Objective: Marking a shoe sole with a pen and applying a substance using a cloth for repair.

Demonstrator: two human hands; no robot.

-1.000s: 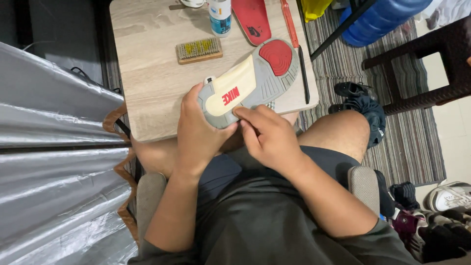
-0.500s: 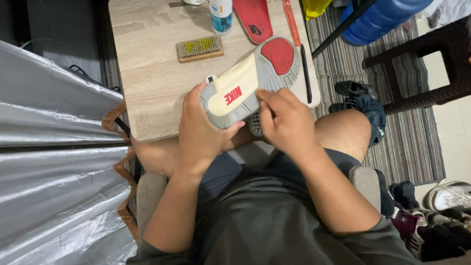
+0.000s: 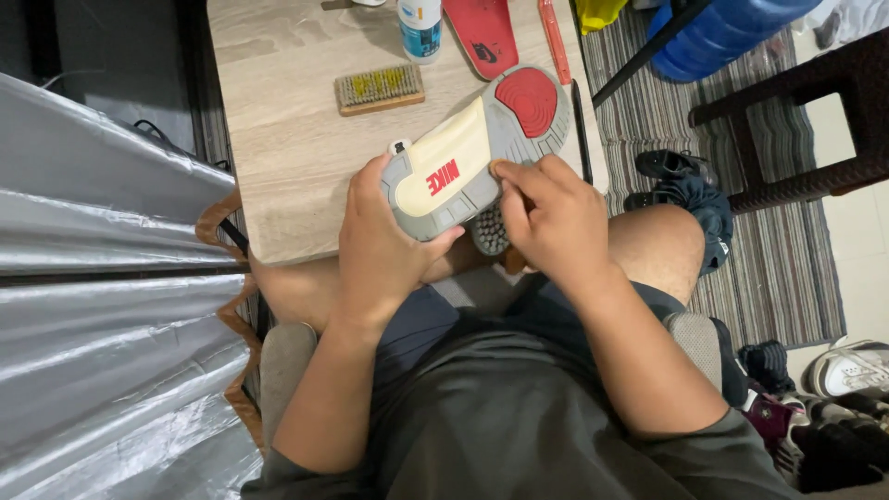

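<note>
I hold a sneaker [image 3: 463, 171] upside down over the near edge of a light wooden table [image 3: 296, 139]. Its sole is grey and cream with a red patch at the far end. My left hand [image 3: 375, 250] wraps around the near left end of the shoe. My right hand [image 3: 551, 218] rests on the sole's right edge and grips a small brush [image 3: 489, 231], whose dark bristles show below the shoe, between my hands. The brush handle is hidden under my fingers.
On the table lie a wooden scrubbing brush [image 3: 378, 89], a small bottle [image 3: 419, 26], a red insole [image 3: 482, 32] and a thin orange tool [image 3: 554, 37]. A silvery sheet [image 3: 102, 352] covers the left. Right: striped rug [image 3: 778, 259], blue jug [image 3: 722, 32], dark stool [image 3: 796, 102], shoes [image 3: 852, 370].
My right hand has slid from the near end of the sole up along its right edge. The shoe has shifted slightly away from me in my left hand.
</note>
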